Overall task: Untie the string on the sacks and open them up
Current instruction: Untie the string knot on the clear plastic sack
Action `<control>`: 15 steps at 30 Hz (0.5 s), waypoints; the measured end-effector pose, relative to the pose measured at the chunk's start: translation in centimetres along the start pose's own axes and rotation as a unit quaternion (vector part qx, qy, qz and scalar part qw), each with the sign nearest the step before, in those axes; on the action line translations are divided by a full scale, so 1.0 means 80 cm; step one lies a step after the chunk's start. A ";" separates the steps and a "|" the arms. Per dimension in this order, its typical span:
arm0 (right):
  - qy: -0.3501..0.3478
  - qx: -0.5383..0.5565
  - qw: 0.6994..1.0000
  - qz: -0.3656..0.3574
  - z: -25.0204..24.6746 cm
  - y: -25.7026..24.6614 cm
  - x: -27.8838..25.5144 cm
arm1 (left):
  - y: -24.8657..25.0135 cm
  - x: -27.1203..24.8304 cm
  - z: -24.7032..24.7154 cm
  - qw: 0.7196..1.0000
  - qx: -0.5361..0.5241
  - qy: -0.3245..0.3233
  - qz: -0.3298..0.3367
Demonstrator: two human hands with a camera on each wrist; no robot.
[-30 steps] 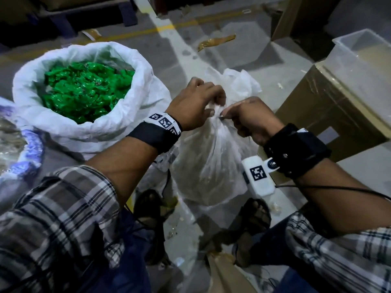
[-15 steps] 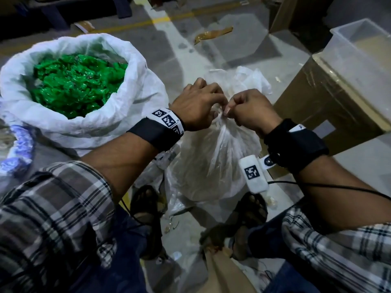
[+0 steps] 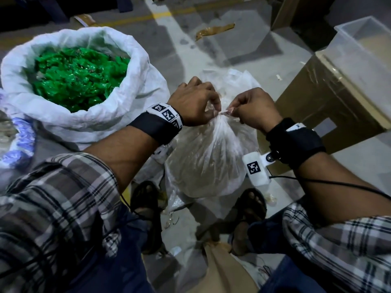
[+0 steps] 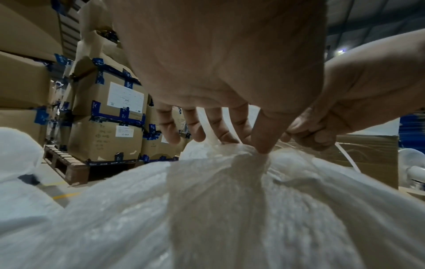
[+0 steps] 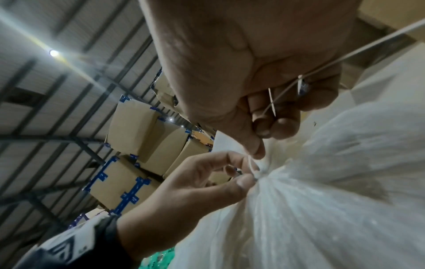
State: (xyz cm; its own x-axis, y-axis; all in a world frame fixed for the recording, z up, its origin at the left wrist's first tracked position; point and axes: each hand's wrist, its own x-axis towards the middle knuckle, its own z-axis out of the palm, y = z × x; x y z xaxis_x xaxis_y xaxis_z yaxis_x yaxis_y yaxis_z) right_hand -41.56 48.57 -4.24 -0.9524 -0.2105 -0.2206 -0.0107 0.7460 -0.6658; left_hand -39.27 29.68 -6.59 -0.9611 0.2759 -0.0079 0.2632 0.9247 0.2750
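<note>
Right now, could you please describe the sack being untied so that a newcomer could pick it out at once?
Start at the big white woven sack of green pieces, open on the floor. Just right of it, before the person's feet, stands a smaller translucent plastic sack. Its neck is bunched and tied with string, pinched by the left hand and right hand.

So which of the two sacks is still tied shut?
The clear sack between the person's feet; both hands pinch at its knotted neck. The white woven sack beside it stands open, showing green pieces.
</note>
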 end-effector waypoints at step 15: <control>-0.026 0.087 0.993 0.078 0.022 -0.002 0.000 | -0.005 -0.002 0.006 0.996 -0.082 -0.027 -0.010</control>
State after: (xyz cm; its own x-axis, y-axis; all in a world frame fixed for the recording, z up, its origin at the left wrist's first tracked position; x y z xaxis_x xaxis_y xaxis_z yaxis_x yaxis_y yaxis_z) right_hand -40.99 47.34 -5.36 -0.9215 -0.1363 -0.3636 0.1924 0.6532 -0.7324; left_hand -39.19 29.38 -7.17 -0.9590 0.2760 -0.0643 0.2235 0.8761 0.4271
